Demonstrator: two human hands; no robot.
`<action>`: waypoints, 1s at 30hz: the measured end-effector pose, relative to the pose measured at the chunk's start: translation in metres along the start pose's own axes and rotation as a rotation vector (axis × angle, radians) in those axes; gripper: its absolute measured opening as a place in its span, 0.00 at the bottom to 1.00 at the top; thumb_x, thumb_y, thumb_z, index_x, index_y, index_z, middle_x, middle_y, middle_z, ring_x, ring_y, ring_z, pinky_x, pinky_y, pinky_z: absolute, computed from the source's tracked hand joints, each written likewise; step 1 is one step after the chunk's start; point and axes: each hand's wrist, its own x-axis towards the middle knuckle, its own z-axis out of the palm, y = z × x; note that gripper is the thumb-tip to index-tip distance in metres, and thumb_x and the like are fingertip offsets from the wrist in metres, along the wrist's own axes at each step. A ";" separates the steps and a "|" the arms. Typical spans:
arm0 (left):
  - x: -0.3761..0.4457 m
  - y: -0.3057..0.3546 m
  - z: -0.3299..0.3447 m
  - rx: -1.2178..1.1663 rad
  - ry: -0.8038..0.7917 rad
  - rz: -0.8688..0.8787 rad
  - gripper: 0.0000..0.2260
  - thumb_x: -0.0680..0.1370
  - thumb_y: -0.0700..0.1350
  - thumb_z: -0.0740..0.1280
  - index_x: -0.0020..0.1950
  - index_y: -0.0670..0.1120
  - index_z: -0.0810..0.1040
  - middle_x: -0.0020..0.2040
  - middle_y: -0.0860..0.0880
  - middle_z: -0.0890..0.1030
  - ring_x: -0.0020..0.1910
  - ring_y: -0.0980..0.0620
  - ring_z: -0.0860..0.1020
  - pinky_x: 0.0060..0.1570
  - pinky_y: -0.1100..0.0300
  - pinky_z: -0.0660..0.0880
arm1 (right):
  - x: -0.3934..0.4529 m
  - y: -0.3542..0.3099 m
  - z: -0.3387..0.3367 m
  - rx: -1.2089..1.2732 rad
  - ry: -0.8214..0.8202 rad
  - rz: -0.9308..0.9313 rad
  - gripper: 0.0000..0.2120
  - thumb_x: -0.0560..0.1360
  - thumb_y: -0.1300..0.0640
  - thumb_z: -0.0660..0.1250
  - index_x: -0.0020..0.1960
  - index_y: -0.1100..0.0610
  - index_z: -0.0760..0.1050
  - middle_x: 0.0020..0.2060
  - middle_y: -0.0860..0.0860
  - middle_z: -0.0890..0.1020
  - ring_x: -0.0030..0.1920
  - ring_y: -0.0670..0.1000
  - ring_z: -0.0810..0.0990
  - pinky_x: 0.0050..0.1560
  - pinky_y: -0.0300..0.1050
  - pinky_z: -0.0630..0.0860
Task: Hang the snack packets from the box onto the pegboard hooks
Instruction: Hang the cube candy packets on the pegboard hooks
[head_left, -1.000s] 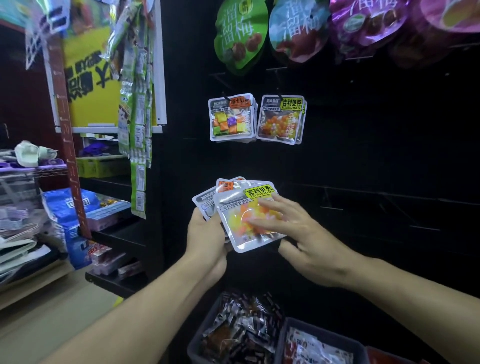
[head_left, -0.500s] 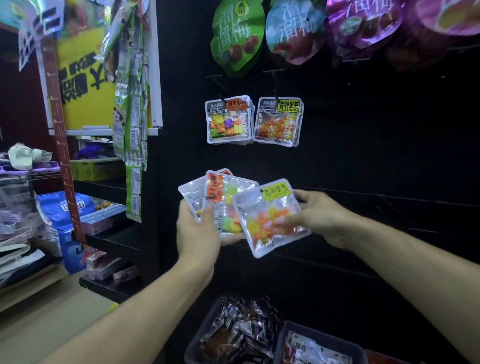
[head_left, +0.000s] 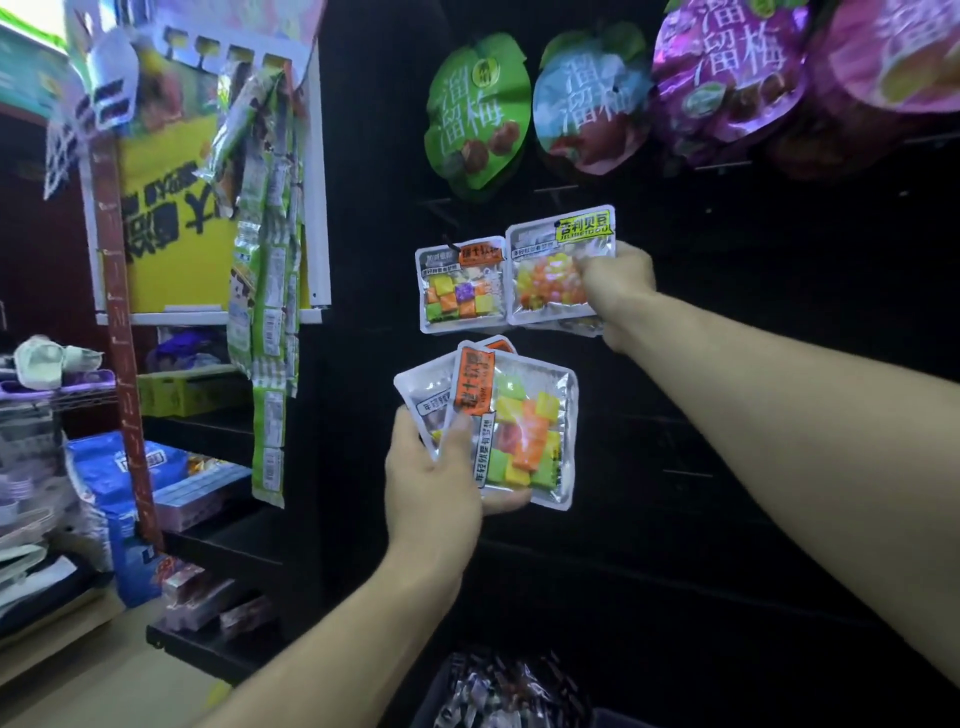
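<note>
Right hand (head_left: 615, 291): fingers closed in a pinch on the right edge of the yellow-label packet (head_left: 558, 270); thumb side is laid over the packet's clear window.
Right arm: stretched forward and up toward the pegboard (head_left: 753, 364), wrist raised above the elbow.
Yellow-label packet: held flat against the black pegboard, upright, just right of the hung cube-candy packet (head_left: 460, 286); its left edge overlaps that packet's right edge. More packet edges are seen behind its lower border. Whether it is on a hook cannot be told.
Left hand (head_left: 434, 483): fingers curled round a fanned stack of orange-label packets (head_left: 511, 431); thumb is pressed on the front packet's face, fingertips are seen under its lower edge.
Left arm: raised from lower left, hand kept below the hung row, apart from the pegboard.
Stack: three packets at least, tilted right, front one showing coloured cubes.
Upper row: large round pouches (head_left: 478, 114) are hung above, green, blue and purple.
Box (head_left: 498, 696): seen at the bottom edge, dark wrapped snacks inside.
Left side: shelves (head_left: 208, 519) with mixed goods, strip packets hung beside a yellow sign.
</note>
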 end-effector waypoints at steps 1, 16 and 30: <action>-0.001 0.000 0.000 0.002 -0.008 0.011 0.07 0.87 0.43 0.63 0.63 0.52 0.77 0.55 0.52 0.86 0.46 0.51 0.89 0.35 0.49 0.86 | 0.002 0.001 0.003 0.012 0.001 0.009 0.04 0.82 0.57 0.68 0.51 0.51 0.82 0.48 0.51 0.86 0.51 0.55 0.86 0.56 0.57 0.84; 0.005 -0.025 -0.015 -0.035 0.019 -0.046 0.06 0.87 0.43 0.64 0.61 0.53 0.78 0.57 0.50 0.86 0.50 0.48 0.89 0.35 0.50 0.86 | 0.017 0.023 0.009 -0.039 0.144 -0.010 0.05 0.78 0.55 0.66 0.54 0.50 0.76 0.51 0.50 0.83 0.49 0.56 0.86 0.52 0.60 0.85; 0.006 -0.035 -0.022 -0.067 0.060 -0.120 0.07 0.87 0.43 0.64 0.62 0.51 0.78 0.57 0.49 0.86 0.48 0.47 0.89 0.34 0.51 0.85 | 0.030 0.042 -0.014 -0.434 0.174 -0.012 0.13 0.77 0.62 0.71 0.60 0.57 0.76 0.57 0.53 0.82 0.51 0.53 0.82 0.51 0.51 0.84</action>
